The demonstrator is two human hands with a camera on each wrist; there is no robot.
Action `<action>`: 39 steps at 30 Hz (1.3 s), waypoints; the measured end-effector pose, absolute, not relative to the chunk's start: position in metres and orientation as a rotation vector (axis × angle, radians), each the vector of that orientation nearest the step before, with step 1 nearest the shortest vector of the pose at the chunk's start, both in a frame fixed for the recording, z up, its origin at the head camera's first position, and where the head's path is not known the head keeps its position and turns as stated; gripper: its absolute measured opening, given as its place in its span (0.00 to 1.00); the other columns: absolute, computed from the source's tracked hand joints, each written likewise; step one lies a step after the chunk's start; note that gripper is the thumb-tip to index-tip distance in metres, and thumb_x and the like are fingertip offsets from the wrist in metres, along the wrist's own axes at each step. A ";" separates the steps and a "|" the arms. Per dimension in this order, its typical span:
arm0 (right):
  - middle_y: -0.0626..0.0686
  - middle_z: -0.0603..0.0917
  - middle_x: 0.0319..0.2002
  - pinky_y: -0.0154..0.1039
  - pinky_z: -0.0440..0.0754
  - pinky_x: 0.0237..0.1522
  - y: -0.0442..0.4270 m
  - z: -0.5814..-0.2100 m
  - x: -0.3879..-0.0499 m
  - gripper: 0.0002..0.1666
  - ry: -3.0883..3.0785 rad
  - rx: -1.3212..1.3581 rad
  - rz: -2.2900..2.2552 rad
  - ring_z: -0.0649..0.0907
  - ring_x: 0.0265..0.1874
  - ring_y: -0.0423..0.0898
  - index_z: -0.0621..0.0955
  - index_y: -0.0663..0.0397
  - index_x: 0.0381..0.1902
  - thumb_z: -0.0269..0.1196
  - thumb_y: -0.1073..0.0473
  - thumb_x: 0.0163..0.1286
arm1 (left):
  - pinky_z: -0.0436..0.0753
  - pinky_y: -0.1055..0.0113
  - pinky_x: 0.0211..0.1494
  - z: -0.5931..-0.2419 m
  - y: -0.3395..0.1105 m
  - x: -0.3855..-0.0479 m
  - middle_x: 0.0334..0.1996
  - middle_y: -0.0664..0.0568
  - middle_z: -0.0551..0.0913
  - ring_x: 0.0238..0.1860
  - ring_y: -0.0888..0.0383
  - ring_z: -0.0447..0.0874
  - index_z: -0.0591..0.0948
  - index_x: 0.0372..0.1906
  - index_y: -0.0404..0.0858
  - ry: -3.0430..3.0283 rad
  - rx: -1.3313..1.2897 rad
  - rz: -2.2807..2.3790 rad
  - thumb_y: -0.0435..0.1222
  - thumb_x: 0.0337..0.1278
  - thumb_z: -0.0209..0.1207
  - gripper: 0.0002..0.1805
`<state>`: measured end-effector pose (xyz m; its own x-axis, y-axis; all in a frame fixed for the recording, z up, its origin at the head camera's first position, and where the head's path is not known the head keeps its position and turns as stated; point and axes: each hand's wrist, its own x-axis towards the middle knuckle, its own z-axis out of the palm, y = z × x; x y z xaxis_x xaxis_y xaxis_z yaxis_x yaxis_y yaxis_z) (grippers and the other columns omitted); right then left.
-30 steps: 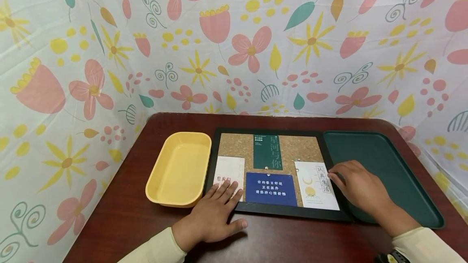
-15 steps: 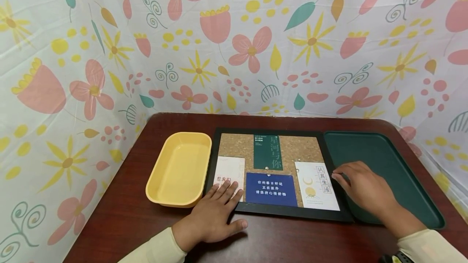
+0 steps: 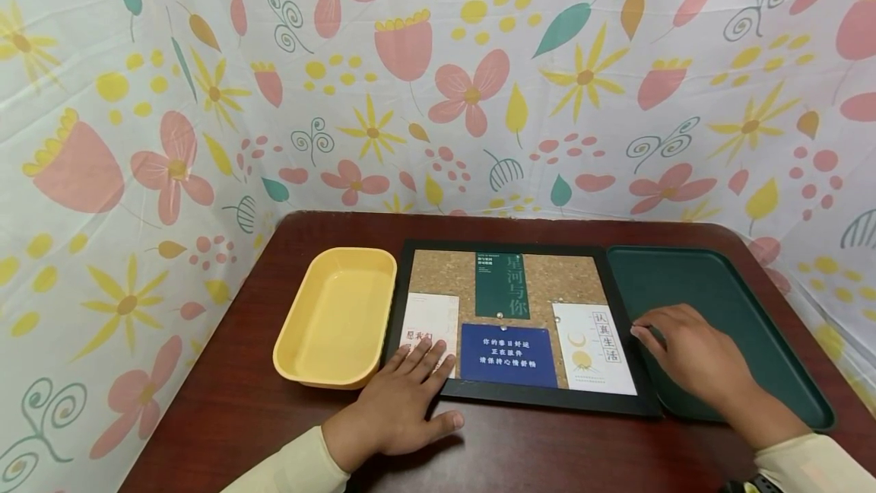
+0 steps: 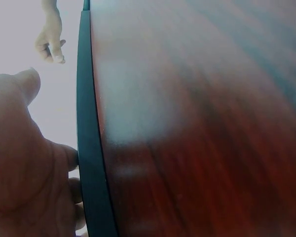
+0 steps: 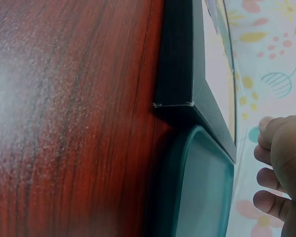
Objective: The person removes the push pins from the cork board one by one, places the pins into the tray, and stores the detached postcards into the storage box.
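My left hand (image 3: 400, 402) lies spread across the lower left of the black-framed cork board (image 3: 537, 398), its fingers over the white card with red writing (image 3: 438, 314). To the right, my right hand (image 3: 698, 360) hovers by the board's right edge above the green tray (image 3: 691, 272), fingers loosely curled with nothing visible in them. A white card with a yellow moon drawing (image 3: 591, 375) is just left of it. In the right wrist view, the right hand (image 5: 288, 168) appears beyond the frame corner (image 5: 180, 64). The left hand (image 4: 27, 163) reaches the frame edge (image 4: 90, 128) in the left wrist view.
On the board are also a dark green card (image 3: 494, 295) at the top and a blue card (image 3: 506, 373) at the bottom middle, with small clear pins near them. A yellow basin (image 3: 335, 326) stands left of the board. Floral cloth (image 3: 411, 135) hangs behind the table.
My right hand has moved right, from the edge of the moon card to beyond the board's right frame, over the tray. The left hand has stayed in place.
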<state>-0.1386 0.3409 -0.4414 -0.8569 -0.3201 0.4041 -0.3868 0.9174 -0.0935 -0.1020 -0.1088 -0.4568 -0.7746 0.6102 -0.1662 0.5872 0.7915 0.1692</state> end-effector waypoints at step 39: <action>0.57 0.88 0.43 0.60 0.82 0.35 0.358 -0.446 -0.138 0.08 -2.771 0.443 0.232 0.80 0.49 0.61 0.88 0.52 0.39 0.74 0.56 0.64 | 0.46 0.47 0.80 -0.454 -0.108 -0.101 0.83 0.51 0.46 0.82 0.51 0.37 0.54 0.83 0.47 2.768 0.942 0.166 0.72 0.70 0.31 0.48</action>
<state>-0.1375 0.3582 -0.4456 -0.8991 -0.2752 0.3405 -0.3281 0.9385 -0.1078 -0.1009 -0.1081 -0.4538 -0.7731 0.6129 -0.1634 0.5889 0.7892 0.1741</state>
